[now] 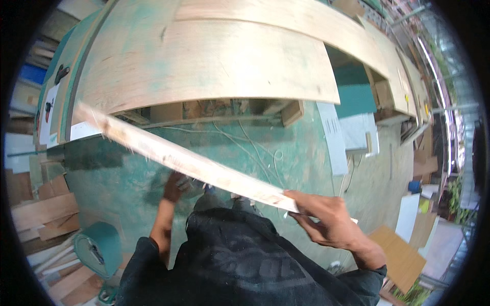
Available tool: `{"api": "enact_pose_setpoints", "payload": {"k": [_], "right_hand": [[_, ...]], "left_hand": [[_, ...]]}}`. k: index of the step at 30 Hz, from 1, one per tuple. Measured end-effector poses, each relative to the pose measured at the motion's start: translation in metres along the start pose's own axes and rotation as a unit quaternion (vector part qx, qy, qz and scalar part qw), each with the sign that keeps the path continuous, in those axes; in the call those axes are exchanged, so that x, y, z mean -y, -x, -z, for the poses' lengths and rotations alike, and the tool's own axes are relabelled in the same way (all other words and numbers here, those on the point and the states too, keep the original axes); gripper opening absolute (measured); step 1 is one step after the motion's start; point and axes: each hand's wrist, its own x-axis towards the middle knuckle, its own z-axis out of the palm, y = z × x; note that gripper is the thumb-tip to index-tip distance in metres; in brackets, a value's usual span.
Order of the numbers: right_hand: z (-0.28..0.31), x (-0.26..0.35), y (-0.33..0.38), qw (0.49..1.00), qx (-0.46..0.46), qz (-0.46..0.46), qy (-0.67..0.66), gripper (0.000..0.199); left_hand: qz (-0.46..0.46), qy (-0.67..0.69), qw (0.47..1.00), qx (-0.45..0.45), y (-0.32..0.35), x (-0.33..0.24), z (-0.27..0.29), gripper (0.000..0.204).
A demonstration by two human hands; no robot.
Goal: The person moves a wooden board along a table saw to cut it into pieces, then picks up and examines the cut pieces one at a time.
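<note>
Head view, looking down. A long wooden strip (184,160) runs diagonally from ten o'clock to the centre-right, its near end at about four o'clock from centre. The right hand (326,219), at four o'clock, grips that near end: the thumb lies along the top edge and the fingers curl beneath, closed on the strip. The left hand (176,186), just below centre toward seven o'clock, is lowered beneath the strip and partly blurred; it lies at a dark object, but whether it grips it cannot be told. The strip crosses above the left hand and the green floor (117,178). A large plywood sheet (214,61) fills the twelve o'clock area, with a second sheet (306,20) overlapping it toward one o'clock. White cord (255,148) trails on the floor under the sheet's front edge. Wood offcuts (43,211) lie at eight o'clock; a green stool (99,247) stands at seven o'clock. A dark shirt (240,260) occupies six o'clock.
</note>
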Motion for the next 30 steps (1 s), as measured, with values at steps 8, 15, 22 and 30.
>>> {"api": "enact_pose_setpoints", "payload": {"k": [8, 15, 22, 30], "right_hand": [[-0.1, -0.194, 0.073, 0.993, 0.069, -0.038, 0.092, 0.033], [-0.114, -0.355, 0.111, 0.988, 0.088, -0.084, 0.099, 0.019], [-0.062, -0.399, 0.096, 0.983, 0.082, -0.128, 0.106, 0.019], [-0.063, -0.478, -0.004, 0.985, 0.088, -0.064, 0.136, 0.025]], "left_hand": [[-0.062, 0.024, 0.99, -0.121, 0.043, 0.011, -0.065, 0.077], [0.142, -0.611, 0.764, -0.15, 0.074, 0.195, 0.026, 0.052], [0.136, -0.685, 0.711, -0.084, 0.118, 0.276, 0.078, 0.038], [0.023, -0.423, 0.88, -0.216, 0.001, 0.122, -0.056, 0.036]]}}
